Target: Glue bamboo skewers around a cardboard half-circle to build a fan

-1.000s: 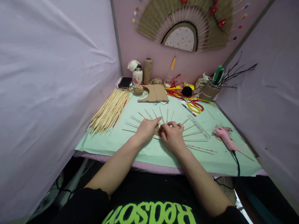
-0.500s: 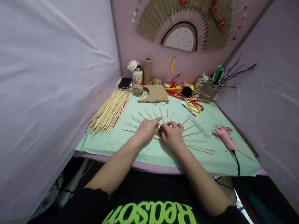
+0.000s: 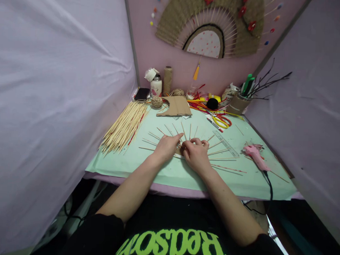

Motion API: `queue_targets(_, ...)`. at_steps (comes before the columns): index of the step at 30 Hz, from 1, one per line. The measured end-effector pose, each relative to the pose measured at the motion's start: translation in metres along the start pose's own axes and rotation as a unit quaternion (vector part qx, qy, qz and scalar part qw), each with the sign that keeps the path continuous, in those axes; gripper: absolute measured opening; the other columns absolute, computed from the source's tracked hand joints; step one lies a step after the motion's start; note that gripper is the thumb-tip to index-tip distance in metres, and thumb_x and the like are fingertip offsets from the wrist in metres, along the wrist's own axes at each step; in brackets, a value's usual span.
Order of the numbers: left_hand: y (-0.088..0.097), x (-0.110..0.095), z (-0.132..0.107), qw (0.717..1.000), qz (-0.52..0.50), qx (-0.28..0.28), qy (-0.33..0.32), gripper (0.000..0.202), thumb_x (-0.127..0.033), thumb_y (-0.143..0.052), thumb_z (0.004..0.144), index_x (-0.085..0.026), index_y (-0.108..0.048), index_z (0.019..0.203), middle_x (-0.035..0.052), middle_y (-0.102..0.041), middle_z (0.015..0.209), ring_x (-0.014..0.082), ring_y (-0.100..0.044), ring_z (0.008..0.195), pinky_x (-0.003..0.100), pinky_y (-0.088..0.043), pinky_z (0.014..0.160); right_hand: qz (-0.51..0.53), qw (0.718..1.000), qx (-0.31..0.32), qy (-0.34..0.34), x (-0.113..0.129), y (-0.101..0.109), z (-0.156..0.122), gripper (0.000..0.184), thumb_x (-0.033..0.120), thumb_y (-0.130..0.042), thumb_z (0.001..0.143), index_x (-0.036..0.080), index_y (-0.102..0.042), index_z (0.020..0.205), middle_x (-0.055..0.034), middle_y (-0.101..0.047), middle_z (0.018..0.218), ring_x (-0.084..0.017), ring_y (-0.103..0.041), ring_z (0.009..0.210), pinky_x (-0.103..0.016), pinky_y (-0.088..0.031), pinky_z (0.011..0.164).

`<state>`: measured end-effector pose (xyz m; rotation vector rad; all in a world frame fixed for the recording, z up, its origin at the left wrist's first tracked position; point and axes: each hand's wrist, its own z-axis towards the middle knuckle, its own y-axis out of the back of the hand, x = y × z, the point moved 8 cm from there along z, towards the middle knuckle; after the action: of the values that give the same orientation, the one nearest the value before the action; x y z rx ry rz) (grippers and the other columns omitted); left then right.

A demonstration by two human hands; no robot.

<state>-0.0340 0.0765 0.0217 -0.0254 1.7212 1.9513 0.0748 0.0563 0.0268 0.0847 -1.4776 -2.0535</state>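
Thin wooden sticks (image 3: pixel 223 158) fan out like spokes on the pale green mat (image 3: pixel 146 162), their inner ends meeting under my hands. My left hand (image 3: pixel 167 146) lies flat on the hub of the fan with fingers stretched forward, pressing it down. My right hand (image 3: pixel 196 153) sits just right of it, fingers curled and pinched at the hub; what they grip is hidden. The two hands touch at the thumbs.
A heap of loose sticks (image 3: pixel 125 126) lies at the left. A cardboard piece (image 3: pixel 176 106), twine ball (image 3: pixel 156 101), scissors (image 3: pixel 222 122), a clear ruler (image 3: pixel 226 143) and a pink glue gun (image 3: pixel 255 156) with cord lie around. A woven fan (image 3: pixel 209 24) hangs on the wall.
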Motion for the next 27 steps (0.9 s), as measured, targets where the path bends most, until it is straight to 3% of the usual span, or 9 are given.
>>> queue_targets(27,-0.0015,0.0030,0.0009,1.000,-0.001,-0.003,0.003,0.050,-0.016,-0.048,0.093,-0.018,-0.052,0.143,0.0064,-0.077,0.095,0.0202,-0.071,0.090,0.031,-0.051,0.086,0.000,1.000,0.003,-0.003,-0.0001,0.0000,0.0003,0.018,0.014,-0.049,0.084,0.021,-0.064,0.090,-0.0063,-0.071,0.089,-0.024,-0.051,0.104,-0.042,-0.020,0.092)
